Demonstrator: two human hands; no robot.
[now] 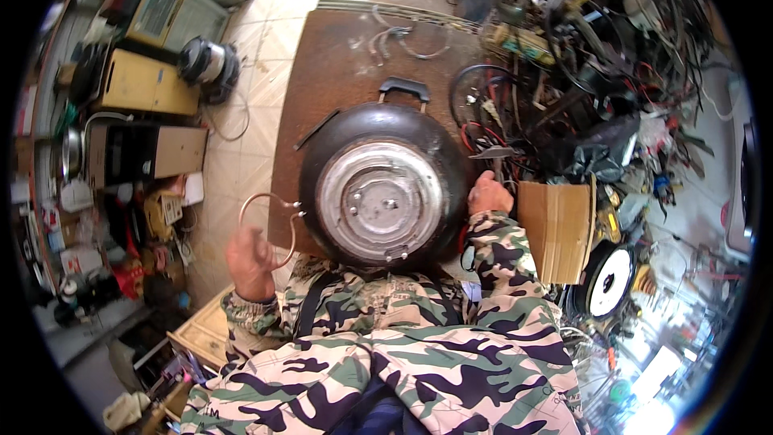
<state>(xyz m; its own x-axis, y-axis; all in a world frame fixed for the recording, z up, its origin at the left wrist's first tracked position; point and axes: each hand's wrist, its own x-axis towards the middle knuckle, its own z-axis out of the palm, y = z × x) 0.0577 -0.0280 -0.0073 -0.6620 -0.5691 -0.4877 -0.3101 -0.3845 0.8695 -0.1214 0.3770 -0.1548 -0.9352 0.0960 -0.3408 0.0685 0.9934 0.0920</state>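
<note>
A round black electric pan [320, 217] lies upside down before me, its dull metal underside with small terminals facing up. One black side handle [405, 89] points away from me. My left hand [251, 259], a little smeared by motion, grips a copper-coloured ring heating element [262, 196] at the pan's left. The ring's two pale ends reach the pan's edge in this view; whether they touch it I cannot tell. To the pan's right, my right hand [489, 193] is closed by a grey T-shaped metal tool [494, 153], probably a hammer; its grip is mostly hidden.
A worn brown board [322, 56] carries the pan, with more bent heating elements [394, 39] at its far side. Cables and scrap parts [555, 105] crowd the right, beside an open cardboard box [554, 229]. A vacuum-like motor unit [208, 66] stands on the tiled floor at left.
</note>
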